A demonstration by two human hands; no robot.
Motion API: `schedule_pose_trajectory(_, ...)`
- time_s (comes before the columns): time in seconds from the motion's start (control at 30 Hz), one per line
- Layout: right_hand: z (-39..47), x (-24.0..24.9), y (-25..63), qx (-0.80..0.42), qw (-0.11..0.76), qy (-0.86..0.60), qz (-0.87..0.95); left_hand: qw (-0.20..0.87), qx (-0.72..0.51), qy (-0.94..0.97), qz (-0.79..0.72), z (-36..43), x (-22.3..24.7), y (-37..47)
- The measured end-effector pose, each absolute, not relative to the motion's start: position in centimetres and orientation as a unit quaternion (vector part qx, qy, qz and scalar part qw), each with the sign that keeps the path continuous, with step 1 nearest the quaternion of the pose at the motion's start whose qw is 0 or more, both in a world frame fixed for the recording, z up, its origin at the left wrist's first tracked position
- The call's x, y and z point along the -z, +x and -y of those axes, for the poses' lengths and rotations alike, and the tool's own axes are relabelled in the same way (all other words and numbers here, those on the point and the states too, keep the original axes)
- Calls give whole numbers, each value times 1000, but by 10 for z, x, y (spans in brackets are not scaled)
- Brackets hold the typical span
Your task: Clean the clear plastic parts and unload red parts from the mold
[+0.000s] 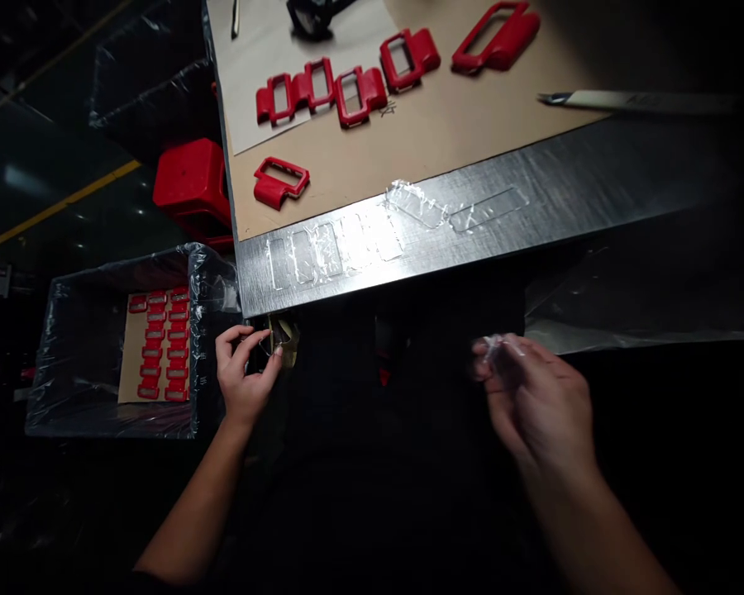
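Observation:
My left hand (245, 372) is below the table's left corner, its fingers curved and apart. Close to its fingertips is a yellowish, dark, crinkled thing (285, 337) whose kind I cannot make out. To the right, below the table edge, my right hand (542, 401) is closed on clear plastic (502, 347), slightly blurred. Thin clear plastic pieces (310, 252) lie along the bare metal edge (570, 186) of the table. Above them, on brown cardboard (446, 132), are several red plastic frames (360, 95), one of them (282, 182) apart at the left.
A white-handled knife (632, 102) lies on the cardboard at the right. Left of the table, a plastic-lined bin (80, 355) holds rows of red frames on cardboard. A red stool (192, 182) stands behind it. A black object (310, 18) rests on white paper (241, 91).

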State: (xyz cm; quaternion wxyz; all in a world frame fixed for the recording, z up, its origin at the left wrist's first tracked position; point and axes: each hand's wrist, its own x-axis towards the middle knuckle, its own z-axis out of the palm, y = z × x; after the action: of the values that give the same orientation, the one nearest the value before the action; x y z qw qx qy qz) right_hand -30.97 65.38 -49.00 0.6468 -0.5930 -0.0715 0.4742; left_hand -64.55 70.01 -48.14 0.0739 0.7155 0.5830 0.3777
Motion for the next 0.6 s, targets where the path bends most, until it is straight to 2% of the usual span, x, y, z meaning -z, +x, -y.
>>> schedule_pose_trajectory(0.2, -660, 496, -268, -352, 702, -614, 75, 108, -310, 726, -605, -714, 502, -662)
schedule_pose_trajectory(0.3, -665, 508, -245, -286, 696, -650, 108, 111, -272, 739, -607, -719, 508, -668)
schedule_pose_trajectory(0.47, -684, 555, -175, -112, 603, -780, 127, 93, -256, 752, -600, -717, 512, -681)
schedule_pose_trajectory(0.6, -691, 590, -107, -98, 503, -848, 133, 67, -320, 754, -569, -710, 502, -671)
